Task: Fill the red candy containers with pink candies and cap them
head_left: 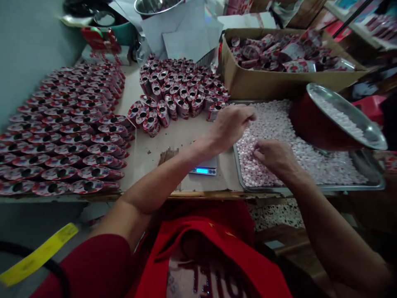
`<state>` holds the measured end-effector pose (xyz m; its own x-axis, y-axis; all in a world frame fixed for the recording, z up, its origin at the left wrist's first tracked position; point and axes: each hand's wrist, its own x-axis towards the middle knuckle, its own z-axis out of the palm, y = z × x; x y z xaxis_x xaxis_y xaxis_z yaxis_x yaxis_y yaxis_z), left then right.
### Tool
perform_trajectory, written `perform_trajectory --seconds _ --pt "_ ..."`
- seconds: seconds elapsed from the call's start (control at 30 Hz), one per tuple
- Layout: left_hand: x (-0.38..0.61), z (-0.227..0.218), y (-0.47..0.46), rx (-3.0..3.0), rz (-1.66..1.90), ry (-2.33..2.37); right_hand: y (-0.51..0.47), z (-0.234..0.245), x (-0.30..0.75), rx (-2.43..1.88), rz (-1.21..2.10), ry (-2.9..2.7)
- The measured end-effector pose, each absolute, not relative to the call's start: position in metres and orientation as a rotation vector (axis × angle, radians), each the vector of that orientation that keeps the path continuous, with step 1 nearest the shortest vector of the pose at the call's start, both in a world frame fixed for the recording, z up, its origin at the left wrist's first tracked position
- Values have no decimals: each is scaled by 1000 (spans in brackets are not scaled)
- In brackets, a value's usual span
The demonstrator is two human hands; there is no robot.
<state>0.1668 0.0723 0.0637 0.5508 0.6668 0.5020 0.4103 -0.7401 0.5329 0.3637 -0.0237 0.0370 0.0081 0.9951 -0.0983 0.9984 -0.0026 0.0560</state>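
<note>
Small white candy-like pieces point(273, 120) fill a shallow metal tray point(240, 167) on the right of the table. My left hand point(232, 124) hovers over the tray's near left corner, its fingers curled together; anything inside them is hidden. Lower and to the right, my right hand point(276, 157) is closed just above the pieces, thumb against the fingers, its contents not visible. Beneath my left wrist sits a small digital scale point(203, 170) with a lit blue display. Beyond my left hand stand several red-and-white patterned packets point(182, 105), upright, with dark round openings.
Rows of similar packets point(72, 149) cover the table's left side. A tilted metal bowl point(331, 124) holding white pieces rests on the tray. Behind it, a cardboard box point(248, 82) contains more patterned packets. A red tape dispenser point(101, 39) stands at the back left.
</note>
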Motion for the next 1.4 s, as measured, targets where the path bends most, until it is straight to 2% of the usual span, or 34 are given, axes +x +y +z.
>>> perform_trajectory --seconds 0.13,0.2,0.27,0.37,0.47,0.53,0.63,0.73,0.87,0.97,1.13,1.3,1.4 --pt "222 44 98 2508 581 751 -27 39 388 2450 -205 2213" --pt "215 40 100 2487 519 617 -34 40 400 2585 -270 2257" --pt "185 43 98 2447 603 569 -39 41 406 2692 -363 2265" --pt "113 51 90 2386 793 782 -35 47 393 2755 -737 2319" --pt "38 51 72 2229 878 1141 -14 61 352 2479 -1068 2537" --pt "-2 46 55 2204 879 1370 5 72 316 2148 -1037 2717" --pt "-40 38 30 2207 874 1522 31 86 266 1796 -711 2785" --pt "-59 31 15 2216 880 1577 47 88 238 1610 -424 2696" --pt "-68 28 12 2212 927 1588 56 80 232 1610 -465 2653" --pt "-71 27 14 2195 942 1565 57 75 237 1796 -769 2651" --pt "-68 10 17 2132 867 1564 50 80 241 2120 -1591 2500" --pt "-52 -19 14 2043 690 1484 50 89 269 2631 -1889 2365" --pt "-42 -31 12 2086 616 1434 50 83 311 2941 -2277 1901"
